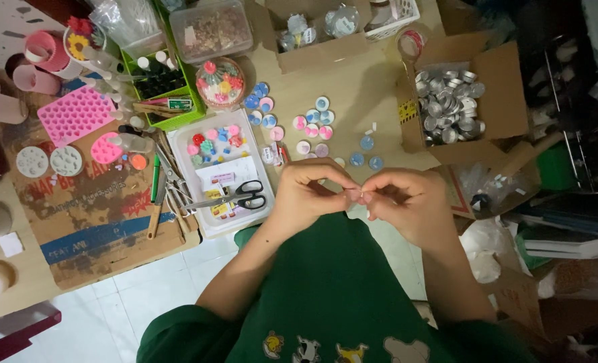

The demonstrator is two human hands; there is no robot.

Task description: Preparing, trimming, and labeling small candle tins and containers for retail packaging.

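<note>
My left hand (309,191) and my right hand (403,202) meet in front of my green shirt, fingertips pinched together on a tiny thin item (354,191) that is too small to identify. Both hands hover over the near edge of a low wooden table (353,81). Just beyond them lie several small round pastel discs (312,124) in blue, pink and white. To the left of my left hand a white tray (178,144) holds black-handled scissors (242,196) and small coloured pieces.
A cardboard box of several small metal cups (450,101) stands at the right. Pink silicone moulds (76,114), a green bin of bottles (161,81), clear plastic containers (211,30) and hand tools (156,191) crowd the left. White tiled floor lies below.
</note>
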